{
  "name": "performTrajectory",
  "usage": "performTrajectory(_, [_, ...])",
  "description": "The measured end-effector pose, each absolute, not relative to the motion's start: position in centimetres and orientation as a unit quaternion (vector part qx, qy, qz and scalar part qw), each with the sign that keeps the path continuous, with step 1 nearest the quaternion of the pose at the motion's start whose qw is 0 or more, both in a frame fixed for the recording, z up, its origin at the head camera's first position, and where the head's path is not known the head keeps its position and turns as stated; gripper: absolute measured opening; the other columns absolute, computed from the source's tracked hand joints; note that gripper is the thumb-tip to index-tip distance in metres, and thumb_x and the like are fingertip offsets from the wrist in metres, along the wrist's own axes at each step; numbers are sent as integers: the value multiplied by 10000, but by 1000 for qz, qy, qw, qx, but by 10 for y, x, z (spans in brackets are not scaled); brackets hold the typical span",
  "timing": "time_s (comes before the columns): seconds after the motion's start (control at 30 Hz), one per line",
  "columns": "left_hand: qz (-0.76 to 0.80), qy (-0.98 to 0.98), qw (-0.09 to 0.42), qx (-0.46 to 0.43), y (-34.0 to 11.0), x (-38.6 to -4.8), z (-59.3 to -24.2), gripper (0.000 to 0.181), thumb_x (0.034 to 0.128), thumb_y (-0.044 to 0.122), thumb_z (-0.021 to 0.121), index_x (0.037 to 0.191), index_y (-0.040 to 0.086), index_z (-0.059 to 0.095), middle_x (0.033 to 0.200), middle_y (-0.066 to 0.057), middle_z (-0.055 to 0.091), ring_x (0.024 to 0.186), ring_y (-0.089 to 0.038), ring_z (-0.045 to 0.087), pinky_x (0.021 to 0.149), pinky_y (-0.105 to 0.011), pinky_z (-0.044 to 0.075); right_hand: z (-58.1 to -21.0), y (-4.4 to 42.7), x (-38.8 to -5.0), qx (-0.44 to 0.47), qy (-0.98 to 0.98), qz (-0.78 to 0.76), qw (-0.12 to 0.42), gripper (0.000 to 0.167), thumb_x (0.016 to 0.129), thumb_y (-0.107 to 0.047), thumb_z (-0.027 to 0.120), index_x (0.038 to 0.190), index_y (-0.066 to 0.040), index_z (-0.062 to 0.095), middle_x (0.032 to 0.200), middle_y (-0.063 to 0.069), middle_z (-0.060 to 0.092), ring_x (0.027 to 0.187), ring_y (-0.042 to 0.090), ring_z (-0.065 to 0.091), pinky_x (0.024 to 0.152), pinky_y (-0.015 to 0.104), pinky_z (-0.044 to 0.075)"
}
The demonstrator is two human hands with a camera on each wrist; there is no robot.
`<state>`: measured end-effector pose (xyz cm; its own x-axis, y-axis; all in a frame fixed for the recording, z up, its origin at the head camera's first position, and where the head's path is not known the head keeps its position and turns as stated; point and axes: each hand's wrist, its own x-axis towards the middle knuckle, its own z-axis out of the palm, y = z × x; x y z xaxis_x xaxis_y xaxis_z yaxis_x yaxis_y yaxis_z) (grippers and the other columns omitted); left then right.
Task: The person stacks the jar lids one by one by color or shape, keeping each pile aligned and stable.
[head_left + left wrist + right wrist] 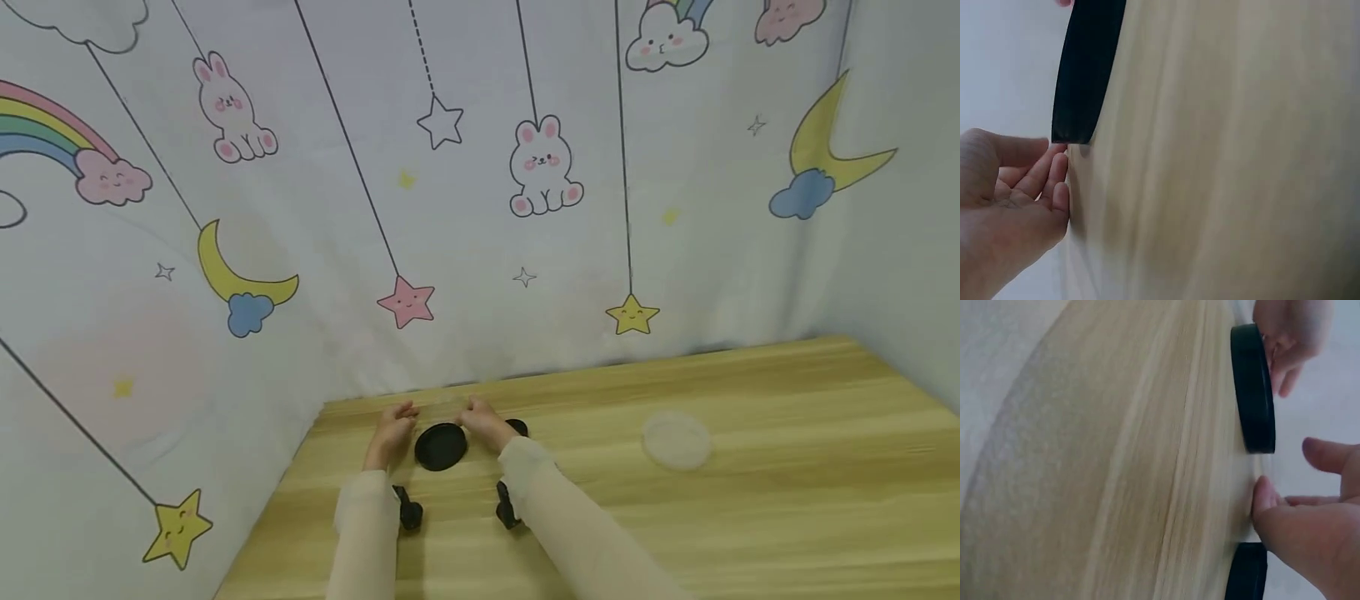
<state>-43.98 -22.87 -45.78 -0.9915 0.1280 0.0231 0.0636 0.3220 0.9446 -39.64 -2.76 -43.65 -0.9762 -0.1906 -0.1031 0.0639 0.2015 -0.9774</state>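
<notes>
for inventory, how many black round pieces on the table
2: one black piece between left hand and right hand, a second piece beside the right hand, partly hidden; others may be hidden.

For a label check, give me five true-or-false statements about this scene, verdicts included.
The larger black disc lies between the left hand and the right hand. True.
Both sleeves are black. False: they are pale.
The right hand partly hides the second black disc in the head view. True.
The backdrop is plain. False: it carries printed stars, moons and rabbits.
A translucent disc rests on the table, right of both hands. True.
</notes>
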Motion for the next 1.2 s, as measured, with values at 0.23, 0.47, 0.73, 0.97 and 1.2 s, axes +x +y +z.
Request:
performTrajectory(0.23, [544, 838, 24, 44, -231, -437, -466, 658, 830, -75, 419, 1469, -134, 275, 1403, -317, 486, 1248, -343, 504, 861, -278, 420, -442, -34, -391, -86, 795, -592, 99, 177, 866, 47, 423, 1043, 32, 428, 986, 146, 441, 853, 237, 380, 739, 335, 309])
performTrajectory(0.47, [579, 811, 61, 59, -271, -541, -553, 776, 799, -44, 509, 1533, 87, 295, 1402, -110, 549, 1083, -127, 534, 767, -268, 419, -443, -31, -391, -95, 822, -556, 77, 312, 960, -52, 421, 1238, 72, 491, 1224, 269, 543, 944, 289, 501, 785, 344, 396])
performTrajectory(0.73, [581, 812, -3, 45, -237, -494, -506, 813, 808, -147, 502, 1546, 24, 206, 1293, -245, 560, 1058, -259, 584, 670, -210, 493, -437, -28, -392, -57, 730, -672, 113, 418, 1055, -165, 352, 1410, 53, 392, 1443, 278, 416, 1283, 364, 481, 1021, 435, 443])
performTrajectory(0.97, [575, 816, 4, 59, -215, -445, -453, 778, 796, -145, 565, 1504, -37, 259, 1339, -271, 491, 1007, -268, 592, 731, -293, 519, -437, -26, -396, -40, 719, -685, 111, 603, 1023, -204, 490, 1508, 64, 250, 1530, 264, 350, 1367, 392, 429, 1112, 460, 395])
performTrajectory(1.2, [578, 815, 31, 35, -199, -408, -404, 677, 895, -40, 555, 1496, -82, 248, 1430, -303, 369, 935, -191, 549, 863, -364, 476, -427, -26, -400, -38, 733, -676, 66, 666, 952, -223, 616, 1494, 31, 324, 1535, 202, 380, 1383, 370, 418, 1125, 466, 379])
